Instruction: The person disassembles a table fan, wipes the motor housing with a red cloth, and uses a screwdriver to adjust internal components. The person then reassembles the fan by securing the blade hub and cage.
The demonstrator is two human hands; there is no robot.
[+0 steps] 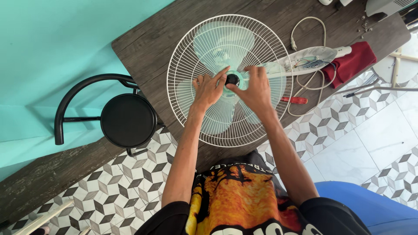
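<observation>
At my far left, around nine o'clock, a black round stool [128,120] stands against the turquoise wall [52,48], just beside the dark wooden table [148,48]. On that table lies the white fan guard [183,109], face up, with the pale translucent blades [222,41] showing inside it. My left hand [209,89] rests on the blades just left of centre, fingers spread apart and the forefinger stretched toward the black hub cap [232,79] — touching its edge, as far as I can tell. My right hand [254,89] sits at three o'clock of the hub, fingers curled together, thumb and fingertips pinching the cap. Further right, a red-handled screwdriver [294,100] lies by the guard's rim; at two o'clock the fan's opened white housing [311,56], a looped white cord [307,21] and a red cloth [355,61] rest on the table.
</observation>
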